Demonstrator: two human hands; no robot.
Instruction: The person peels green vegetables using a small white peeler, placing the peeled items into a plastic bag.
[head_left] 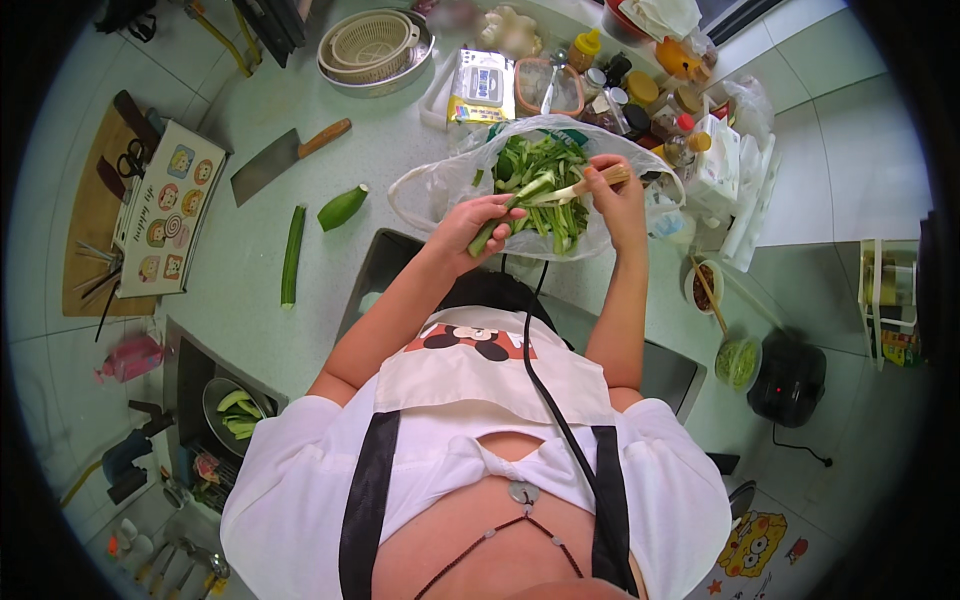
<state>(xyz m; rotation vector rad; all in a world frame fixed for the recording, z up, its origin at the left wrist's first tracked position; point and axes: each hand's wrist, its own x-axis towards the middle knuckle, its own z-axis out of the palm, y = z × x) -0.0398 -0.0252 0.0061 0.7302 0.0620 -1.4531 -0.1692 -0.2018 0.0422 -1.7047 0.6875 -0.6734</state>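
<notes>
My left hand (472, 228) is closed around the green end of a scallion-like stalk (562, 193), a leafy green with a pale end. Its other, whitish end is pinched in the fingers of my right hand (617, 200). The stalk slants between both hands above an opened clear plastic bag (428, 182). Inside that bag, cut and loose green vegetables (562, 228) lie in a heap. Left of the bag, a cleaver (285, 160) with a wooden handle rests on the counter. A cut green cucumber-like piece (343, 208) and a long green strip (293, 257) lie nearer to me.
Jars and bottles (640, 90) crowd the back right beside a wipes pack (482, 85). Strainer baskets (372, 45) sit at the back. A knife block (172, 210) stands left. On the right are a bowl of red sauce (712, 290) and a container of chopped greens (738, 365).
</notes>
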